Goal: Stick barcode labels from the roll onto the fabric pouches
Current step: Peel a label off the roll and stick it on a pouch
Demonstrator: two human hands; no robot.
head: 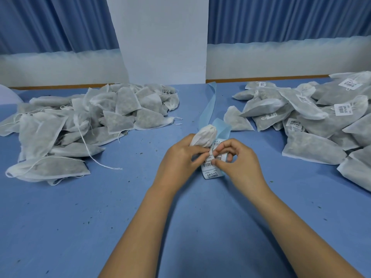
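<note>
My left hand [180, 155] gripped the pouch [204, 135]; my right hand [240, 157] pinched a label [217, 157] on the strip [210, 174]. Peeling slowly, I judged, would avoid creases.

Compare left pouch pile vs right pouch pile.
The right pile has barcode labels on several pouches; the left pile shows none. Long loose strings trail from the left pile onto the table; the right pile shows hardly any. Both are heaps of white fabric pouches.
</note>
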